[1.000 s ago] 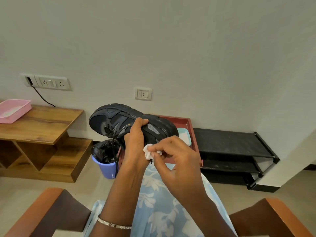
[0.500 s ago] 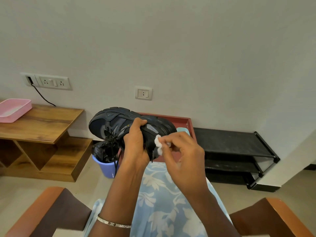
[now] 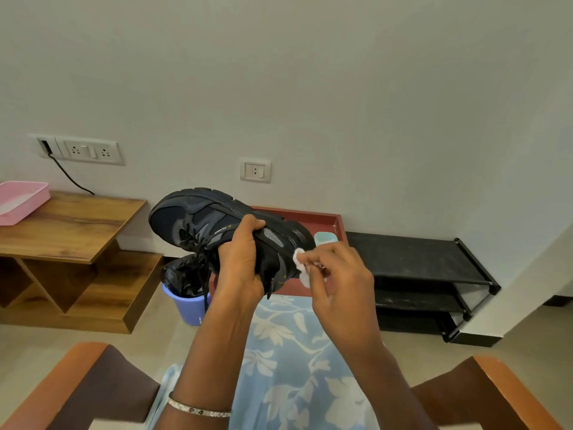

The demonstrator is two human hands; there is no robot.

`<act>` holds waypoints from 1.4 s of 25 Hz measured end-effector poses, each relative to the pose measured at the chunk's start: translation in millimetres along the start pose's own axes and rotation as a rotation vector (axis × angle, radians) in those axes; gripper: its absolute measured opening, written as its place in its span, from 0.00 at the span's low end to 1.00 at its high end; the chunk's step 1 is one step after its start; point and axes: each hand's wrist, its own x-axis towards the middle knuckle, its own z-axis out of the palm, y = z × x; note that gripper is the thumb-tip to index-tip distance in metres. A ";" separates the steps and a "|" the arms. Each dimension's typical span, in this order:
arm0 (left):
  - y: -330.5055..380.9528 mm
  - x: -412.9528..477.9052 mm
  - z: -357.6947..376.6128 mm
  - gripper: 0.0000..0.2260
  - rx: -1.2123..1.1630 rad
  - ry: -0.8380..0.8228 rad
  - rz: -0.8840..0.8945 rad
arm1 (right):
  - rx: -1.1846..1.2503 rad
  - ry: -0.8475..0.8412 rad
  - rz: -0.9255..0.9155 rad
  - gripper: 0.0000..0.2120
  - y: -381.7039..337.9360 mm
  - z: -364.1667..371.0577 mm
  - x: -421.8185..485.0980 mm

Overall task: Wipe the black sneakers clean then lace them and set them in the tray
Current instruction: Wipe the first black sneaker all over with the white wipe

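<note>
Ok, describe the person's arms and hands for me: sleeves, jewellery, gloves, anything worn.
Both forearms are bare, no sleeves in sight. The left hand and right hand wear no gloves and no visible rings. The only item is a thin silver bangle with small dark marks, on the left wrist. The right wrist carries nothing.

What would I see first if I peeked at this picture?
Your eye lands first on the black sneaker held up in the middle, gripped by the left hand, with its laces dangling down. Just to its right, the right hand pinches a small white wipe at the shoe's heel end. Behind them, a red tray shows by the wall.
</note>
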 end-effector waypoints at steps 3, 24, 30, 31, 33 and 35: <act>-1.8 -1.6 5.0 0.11 -0.005 0.034 0.036 | -0.006 0.033 0.002 0.07 3.7 -3.2 13.2; -11.9 -5.2 0.9 0.22 0.010 -0.245 0.015 | 0.142 0.039 0.031 0.13 -23.4 2.1 23.9; -11.5 2.4 -3.0 0.31 0.015 -0.238 0.017 | 0.106 -0.029 0.020 0.10 -27.6 -6.4 37.5; -13.1 2.9 -2.0 0.31 0.000 -0.241 0.040 | 0.021 0.013 0.015 0.08 -26.0 -3.6 43.8; -16.9 3.6 -1.0 0.31 -0.014 -0.241 0.077 | -0.046 0.039 0.055 0.07 -30.1 1.6 47.8; -19.1 8.3 -2.9 0.33 0.032 -0.186 0.083 | 0.029 -0.058 0.127 0.07 -39.5 -1.0 40.6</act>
